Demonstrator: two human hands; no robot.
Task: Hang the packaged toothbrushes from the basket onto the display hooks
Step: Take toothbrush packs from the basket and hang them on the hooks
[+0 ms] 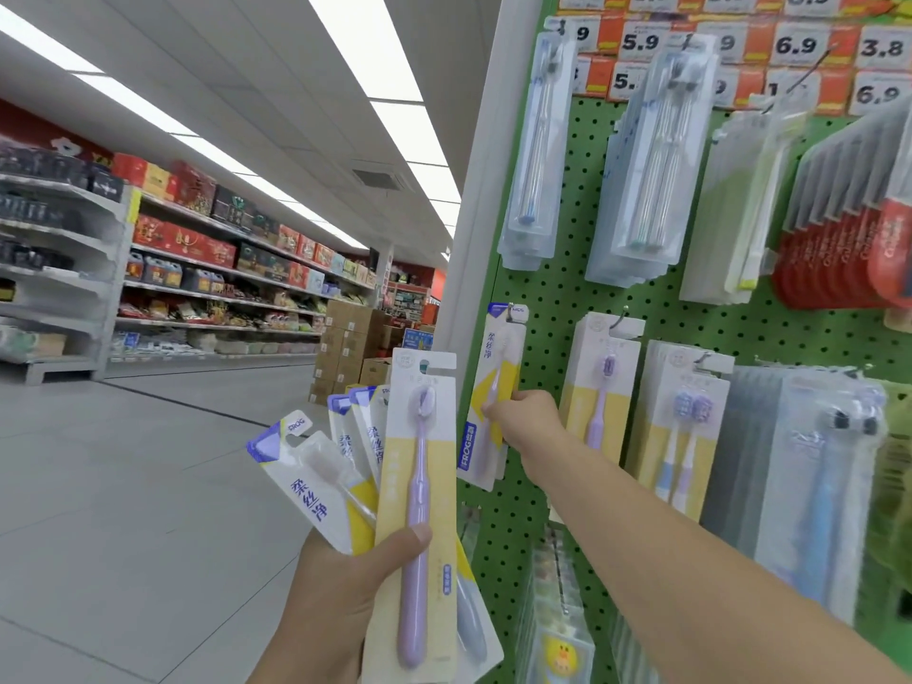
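Note:
My left hand grips a fan of several packaged toothbrushes. The front pack is yellow and white with a purple brush; behind it are blue-cornered packs. My right hand reaches to the green pegboard and holds the middle of a blue-topped toothbrush pack. That pack's top hole sits at a metal display hook at the board's left edge. No basket is in view.
More toothbrush packs hang to the right on hooks, with clear blister packs above and price tags along the top. A white pillar borders the board. The aisle with shelves and cardboard boxes lies to the left.

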